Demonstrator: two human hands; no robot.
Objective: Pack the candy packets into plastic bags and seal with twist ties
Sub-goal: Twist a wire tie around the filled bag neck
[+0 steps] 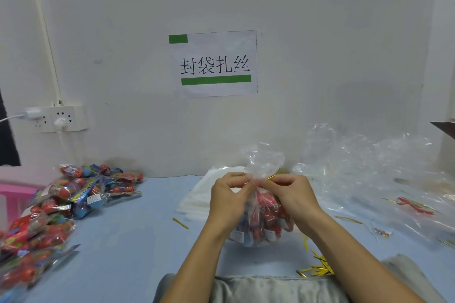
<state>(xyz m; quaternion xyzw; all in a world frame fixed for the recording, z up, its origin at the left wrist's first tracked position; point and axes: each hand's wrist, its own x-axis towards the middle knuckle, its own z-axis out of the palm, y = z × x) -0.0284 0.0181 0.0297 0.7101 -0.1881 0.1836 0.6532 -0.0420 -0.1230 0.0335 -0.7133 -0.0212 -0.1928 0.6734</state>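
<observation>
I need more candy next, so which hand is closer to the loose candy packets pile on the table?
Left. The left hand is at the bag's neck, on the side toward the candy packets; the right hand is farther off.

Work surface: pale blue tabletop (128, 241), set against a white wall. Far left of the fingers (242, 186): loose heap of red-and-blue candy packets in clear wrappers (73, 194), running from the wall down to the near left edge. Directly below the fingers: clear plastic bag filled with red candy packets (264, 219), base resting on the tabletop. Behind and left of the fingers: flat stack of white translucent empty bags (197, 198). Right of the fingers: crumpled clear plastic sheeting (369, 167). Below and to the right: scattered gold twist ties (320, 269); one more lies lower left (180, 223).
</observation>
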